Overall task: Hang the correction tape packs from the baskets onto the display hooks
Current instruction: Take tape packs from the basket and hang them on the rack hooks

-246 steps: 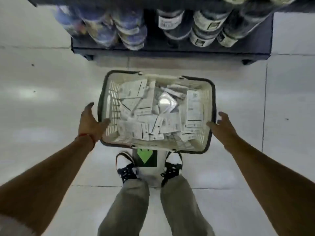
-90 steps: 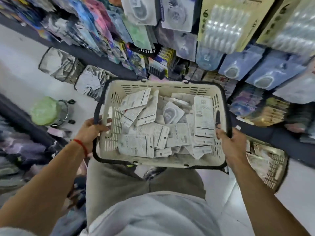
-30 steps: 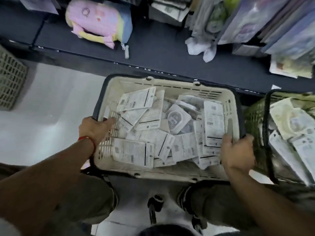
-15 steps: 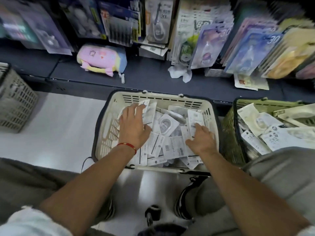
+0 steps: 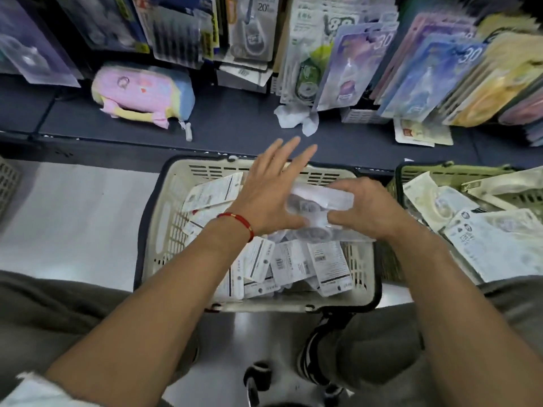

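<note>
Pale, glossy floor [image 5: 73, 218] runs up to a dark shelf [image 5: 235, 124] whose back wall is crowded with hanging blister packs [image 5: 435, 71] in clear plastic and printed card. On the shelf lie a soft pastel pouch [image 5: 141, 95] in pink, yellow and blue, and a crumpled white scrap [image 5: 296, 120]. Below sits a cream plastic basket [image 5: 164, 230] with slotted walls and a dark rim, filled with flat correction tape packs [image 5: 293, 262] lying loose, mostly card backs up with barcodes showing. Over it, the left hand [image 5: 273, 198] is spread flat, its fingers straight and fanned past the far rim, with the thumb side against a small bundle of packs [image 5: 314, 207] lifted above the pile. The right hand [image 5: 367, 207] curls its fingers and thumb around that bundle from the other side, holding it; round clear bubbles show through the blur between the two hands. A red cord bracelet [image 5: 238, 221] circles the left wrist. Just to the right stands an olive green basket [image 5: 423, 171] holding larger white and yellowish packs [image 5: 484, 230]. Grey trousers [image 5: 382, 342] and a dark shoe [image 5: 314, 356] show at the bottom.
</note>
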`<state>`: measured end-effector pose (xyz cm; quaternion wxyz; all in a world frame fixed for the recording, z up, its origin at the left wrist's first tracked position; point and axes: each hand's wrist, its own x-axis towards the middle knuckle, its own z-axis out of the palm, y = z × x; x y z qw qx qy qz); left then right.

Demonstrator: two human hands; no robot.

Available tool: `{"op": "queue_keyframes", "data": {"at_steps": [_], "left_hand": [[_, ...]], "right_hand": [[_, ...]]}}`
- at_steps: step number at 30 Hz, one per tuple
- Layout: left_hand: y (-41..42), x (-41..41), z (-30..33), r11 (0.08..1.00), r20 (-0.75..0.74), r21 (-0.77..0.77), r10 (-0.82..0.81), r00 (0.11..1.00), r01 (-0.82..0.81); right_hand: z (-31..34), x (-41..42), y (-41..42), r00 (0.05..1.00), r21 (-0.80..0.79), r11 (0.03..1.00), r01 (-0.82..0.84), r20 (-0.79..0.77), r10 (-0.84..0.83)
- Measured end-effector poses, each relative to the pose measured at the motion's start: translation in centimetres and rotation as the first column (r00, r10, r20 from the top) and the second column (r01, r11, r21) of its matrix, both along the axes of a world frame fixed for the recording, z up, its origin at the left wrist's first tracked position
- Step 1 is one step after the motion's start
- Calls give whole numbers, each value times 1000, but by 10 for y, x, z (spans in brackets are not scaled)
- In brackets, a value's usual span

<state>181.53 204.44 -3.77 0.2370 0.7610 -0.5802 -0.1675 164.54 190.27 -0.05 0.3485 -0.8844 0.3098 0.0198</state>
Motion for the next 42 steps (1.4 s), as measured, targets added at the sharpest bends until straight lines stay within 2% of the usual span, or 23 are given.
{"op": "queue_keyframes", "data": {"at_steps": [2,3,5,7,8,9,10,11,12,13,15,17,19,22,25,27,29,32,34,37,39,41,42], "left_hand": [[-7,-2,1,987,86,139,-98,992,85],[-7,-3,0,980,60,184,-83,995,71],[0,2,-1,976,-93,216,32,995,-11],[12,13,-5,968,-216,247,100,971,-44],[18,19,-8,963,-269,263,135,954,-62],[25,25,-11,957,-339,269,195,920,-104],[31,30,-14,949,-432,266,274,859,-169],[37,34,-18,935,-529,263,346,775,-238],[42,37,-20,919,-605,265,393,693,-291],[45,40,-22,909,-659,267,415,628,-321],[48,40,-24,902,-724,270,420,547,-336],[48,39,-25,899,-746,274,424,514,-343],[48,37,-25,903,-754,255,410,514,-347],[48,36,-20,914,-740,188,373,559,-361],[49,41,-15,916,-717,128,350,603,-380],[49,44,-12,913,-705,113,351,616,-392],[48,47,-8,922,-672,89,335,660,-377],[45,49,-1,956,-664,79,262,700,-283],[44,43,-1,983,-759,120,179,626,-136],[46,25,-9,987,-893,162,137,430,22],[50,16,-15,984,-929,167,134,344,68],[55,10,-20,981,-938,169,130,320,97],[56,7,-21,977,-927,183,136,351,105]], "right_hand": [[4,3,3,999,86,996,-1,52,-4],[3,5,6,995,149,988,34,88,-48],[-3,8,11,968,341,932,122,167,-187],[-19,8,15,891,501,836,223,243,-383],[-29,6,16,850,490,817,304,248,-465],[-41,3,15,839,402,828,391,214,-500],[-53,-3,15,878,251,867,431,107,-467],[-65,-11,17,921,105,915,389,-78,-383],[-79,-18,23,918,26,957,290,-290,-271],[-93,-25,32,872,8,981,195,-460,-170],[-109,-36,55,804,16,994,109,-590,-79],[-116,-42,71,808,-15,998,62,-586,-59],[-115,-44,74,832,-19,999,44,-554,-47],[-96,-43,63,886,-34,996,79,-455,-86],[-61,-40,47,910,-92,952,291,-281,-305],[-33,-42,33,921,-139,928,346,-138,-364],[-5,-45,23,950,-92,947,307,-35,-311],[21,-35,25,990,0,991,137,31,-137],[19,-20,35,989,4,995,99,112,-99],[6,1,52,939,37,977,212,270,-214],[-1,8,58,891,96,957,276,349,-291],[-8,15,62,868,123,944,306,372,-330],[-11,18,63,859,140,938,317,377,-346]]}}
